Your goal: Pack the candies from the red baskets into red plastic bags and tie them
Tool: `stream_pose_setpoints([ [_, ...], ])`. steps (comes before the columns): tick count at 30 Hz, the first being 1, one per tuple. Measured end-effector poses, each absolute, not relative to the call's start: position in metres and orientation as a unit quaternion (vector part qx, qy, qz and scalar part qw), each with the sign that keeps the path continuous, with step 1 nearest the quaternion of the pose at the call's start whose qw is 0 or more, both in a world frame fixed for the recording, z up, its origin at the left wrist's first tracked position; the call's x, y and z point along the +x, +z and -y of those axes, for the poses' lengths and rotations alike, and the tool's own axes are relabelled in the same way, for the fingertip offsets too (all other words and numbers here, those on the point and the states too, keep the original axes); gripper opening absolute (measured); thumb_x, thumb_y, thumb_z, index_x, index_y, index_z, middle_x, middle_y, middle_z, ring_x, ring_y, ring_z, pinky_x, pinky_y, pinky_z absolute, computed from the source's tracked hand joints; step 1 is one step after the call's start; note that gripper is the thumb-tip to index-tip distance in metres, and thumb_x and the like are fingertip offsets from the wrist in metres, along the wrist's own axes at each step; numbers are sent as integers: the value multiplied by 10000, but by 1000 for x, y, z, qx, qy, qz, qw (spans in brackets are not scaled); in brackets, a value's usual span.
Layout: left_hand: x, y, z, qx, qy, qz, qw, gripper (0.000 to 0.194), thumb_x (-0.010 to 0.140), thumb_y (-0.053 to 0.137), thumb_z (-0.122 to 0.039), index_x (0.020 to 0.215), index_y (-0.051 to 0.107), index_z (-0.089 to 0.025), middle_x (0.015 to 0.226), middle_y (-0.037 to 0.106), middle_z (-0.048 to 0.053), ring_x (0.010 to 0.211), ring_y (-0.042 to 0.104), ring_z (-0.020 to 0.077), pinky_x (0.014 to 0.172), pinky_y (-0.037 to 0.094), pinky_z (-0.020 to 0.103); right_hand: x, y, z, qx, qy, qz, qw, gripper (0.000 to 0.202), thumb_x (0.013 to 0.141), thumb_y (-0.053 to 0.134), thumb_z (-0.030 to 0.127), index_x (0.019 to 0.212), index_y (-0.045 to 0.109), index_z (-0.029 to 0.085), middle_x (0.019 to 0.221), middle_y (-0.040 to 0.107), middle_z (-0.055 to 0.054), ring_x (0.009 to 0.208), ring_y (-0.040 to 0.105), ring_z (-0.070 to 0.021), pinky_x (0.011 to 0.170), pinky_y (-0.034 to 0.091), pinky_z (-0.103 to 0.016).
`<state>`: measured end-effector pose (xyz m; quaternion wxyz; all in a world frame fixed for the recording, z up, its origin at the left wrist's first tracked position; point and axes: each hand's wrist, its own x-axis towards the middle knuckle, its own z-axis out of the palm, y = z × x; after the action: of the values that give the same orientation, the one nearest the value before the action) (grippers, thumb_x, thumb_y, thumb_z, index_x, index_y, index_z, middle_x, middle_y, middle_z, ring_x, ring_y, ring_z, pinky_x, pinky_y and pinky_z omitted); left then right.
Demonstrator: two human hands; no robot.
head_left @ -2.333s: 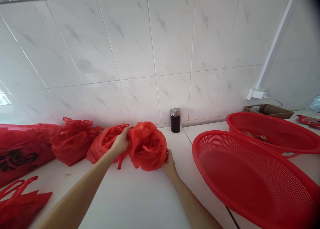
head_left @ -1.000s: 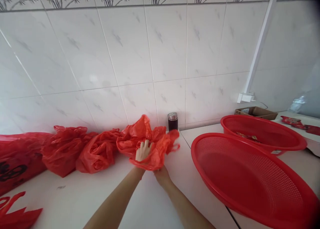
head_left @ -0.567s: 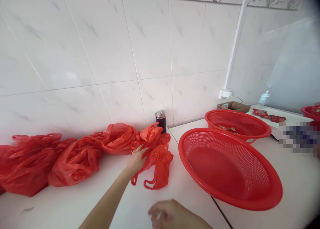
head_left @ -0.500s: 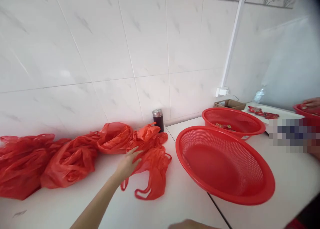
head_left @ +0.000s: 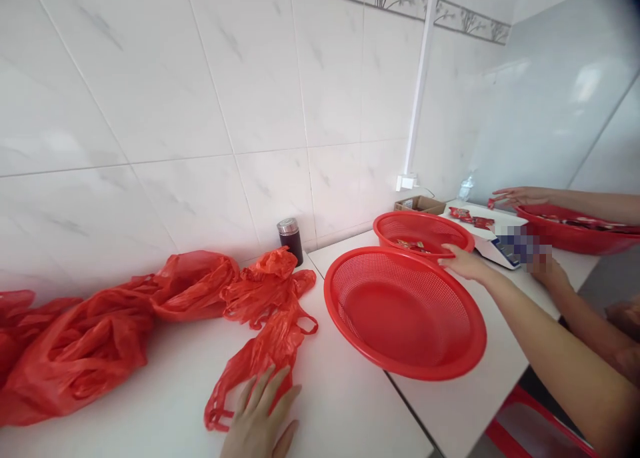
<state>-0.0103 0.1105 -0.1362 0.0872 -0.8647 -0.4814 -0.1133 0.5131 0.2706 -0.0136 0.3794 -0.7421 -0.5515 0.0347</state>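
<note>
left hand (head_left: pixel 260 421) flat, fingers spread on empty red bag (head_left: pixel 265 341) near its handles; right hand (head_left: pixel 463 263) open on far rim of near red basket (head_left: pixel 405 309); second basket (head_left: pixel 423 231) just beyond that hand; a co-worker's hands further right.

- The left hand (head_left: pixel 257 425) is bare, with no glove, ring or watch in view.
- Its fingers (head_left: pixel 260 391) are slender, with short, unpainted nails.
- The right hand (head_left: pixel 463 263) is bare too, and nothing is worn on it.
- Behind the right fingers (head_left: pixel 449 249) the forearm is uncovered along all its visible length; no sleeve shows.
</note>
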Motion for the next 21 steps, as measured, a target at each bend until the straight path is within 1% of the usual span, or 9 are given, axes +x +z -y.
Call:
stream_pose_setpoints([
  [2,-20,-138,-118,-818,-51,572,47,445,867,487,-443,1290,575,-337,1374,542,58,1245,506,324,999,410,539,515,-27,-281,-758,85,550,340,461,732,669,319,1107,663,50,981,677,-233,745,634,-229,614,406,-324],
  [5,-57,-131,-134,-701,-11,712,48,482,883,428,-384,1309,571,-209,1392,518,113,1286,457,322,1067,310,528,514,-37,-292,-768,132,548,304,388,745,663,330,1044,685,84,974,684,-198,765,634,-221,623,406,-298],
  [8,-87,-128,-140,-653,-28,752,81,468,896,378,-355,1299,576,-222,1417,493,97,1323,406,310,1077,268,531,518,-39,-304,-776,150,542,286,230,718,691,305,862,700,126,879,698,-141,718,618,-210,615,399,-285],
  [10,-89,-130,-138,-659,-70,741,109,448,888,380,-352,1260,606,-243,1390,517,97,1307,419,311,1058,290,537,523,-38,-311,-791,131,523,290,185,727,680,292,818,676,131,872,692,-141,735,603,-215,637,389,-295],
  [14,-47,-133,-121,-729,-219,637,121,389,859,470,-395,1179,647,-260,1272,580,110,1173,521,299,968,424,487,525,-28,-314,-807,72,490,322,223,782,619,296,946,625,144,935,680,-150,791,586,-211,684,369,-301],
  [16,-15,-131,-113,-750,-280,594,84,372,858,506,-394,1193,629,-290,1297,546,101,1187,504,297,957,440,490,521,-19,-307,-797,51,497,339,236,787,612,304,973,610,159,960,676,-139,820,585,-210,708,366,-300],
  [18,18,-128,-106,-753,-315,578,2,360,865,508,-392,1197,619,-308,1318,523,94,1208,489,301,969,430,515,515,-7,-297,-777,33,516,358,261,808,579,347,1002,601,173,998,669,-130,864,582,-211,744,368,-304],
  [19,33,-126,-104,-747,-326,575,-70,367,869,501,-396,1208,607,-305,1304,532,96,1195,503,295,967,437,507,512,-1,-290,-767,26,525,369,278,819,558,367,1019,597,179,1011,667,-126,878,581,-210,762,371,-309],
  [21,63,-123,-100,-721,-324,545,-279,412,873,484,-422,1254,560,-282,1228,582,111,1113,565,263,922,481,452,505,11,-276,-749,14,537,387,304,833,525,386,1057,588,190,1003,670,-113,864,590,-196,782,383,-315],
])
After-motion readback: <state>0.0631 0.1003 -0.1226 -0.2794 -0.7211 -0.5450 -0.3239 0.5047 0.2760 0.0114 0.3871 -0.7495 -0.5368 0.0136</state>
